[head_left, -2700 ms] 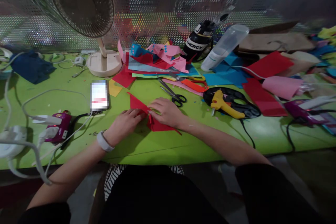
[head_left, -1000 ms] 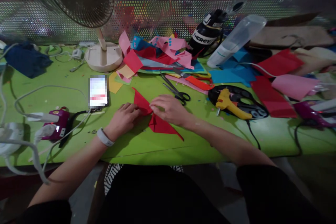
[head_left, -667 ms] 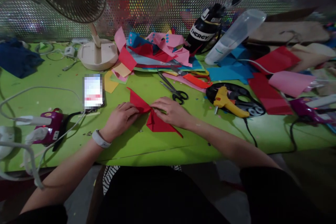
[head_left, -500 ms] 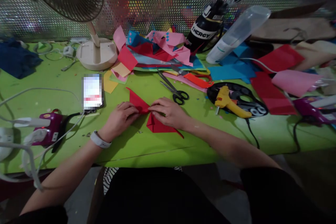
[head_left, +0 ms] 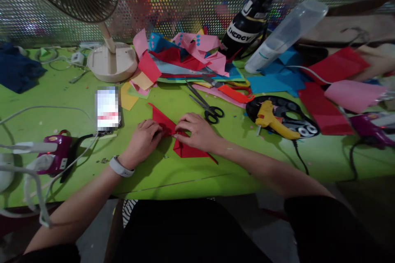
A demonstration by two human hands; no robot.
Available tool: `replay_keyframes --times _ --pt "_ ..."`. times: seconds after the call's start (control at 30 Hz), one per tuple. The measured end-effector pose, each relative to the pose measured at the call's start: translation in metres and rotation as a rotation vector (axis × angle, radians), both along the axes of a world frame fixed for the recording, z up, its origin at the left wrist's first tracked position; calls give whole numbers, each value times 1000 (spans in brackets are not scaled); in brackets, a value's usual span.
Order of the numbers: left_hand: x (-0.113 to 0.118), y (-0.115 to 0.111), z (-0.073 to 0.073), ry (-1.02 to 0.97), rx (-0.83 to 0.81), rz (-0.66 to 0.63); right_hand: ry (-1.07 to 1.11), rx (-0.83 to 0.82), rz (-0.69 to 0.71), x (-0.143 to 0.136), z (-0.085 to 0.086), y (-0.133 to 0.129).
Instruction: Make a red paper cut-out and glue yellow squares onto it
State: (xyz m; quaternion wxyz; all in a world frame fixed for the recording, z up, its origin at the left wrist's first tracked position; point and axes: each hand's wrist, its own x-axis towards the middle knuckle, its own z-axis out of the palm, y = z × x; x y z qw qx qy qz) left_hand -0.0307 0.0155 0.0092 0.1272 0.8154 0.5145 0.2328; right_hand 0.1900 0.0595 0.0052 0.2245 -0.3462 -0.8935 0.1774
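A folded red paper (head_left: 191, 151) lies on the green table, with one pointed part reaching up and left between my hands. My left hand (head_left: 144, 140) is closed on the paper's left part, fingers bent and pressed together. From the right, my right hand (head_left: 199, 132) pinches the paper near its middle, thumb and fingertips close together, and covers part of it. Black-handled scissors (head_left: 212, 114) lie just beyond my right hand, their blades pointing up and left. A white band is on my left wrist.
A phone (head_left: 107, 109) and a purple power block (head_left: 55, 154) with white cables lie left. A fan (head_left: 112, 63), heaped coloured paper (head_left: 185, 61) and two bottles stand behind. A yellow glue gun (head_left: 271, 121) rests on a black tray to the right.
The view has shifted slightly. My right hand's fingers have spread a little from the fold, while both hands stay at the red paper.
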Motion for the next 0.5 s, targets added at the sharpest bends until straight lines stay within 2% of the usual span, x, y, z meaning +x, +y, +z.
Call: replay_keyframes --times 0.2,0.5 --pt "1 0 -3 2 -1 18 -82 41 -3 -7 2 6" --pt "-15 -1 15 36 -53 -82 -61 54 32 -7 4 4"
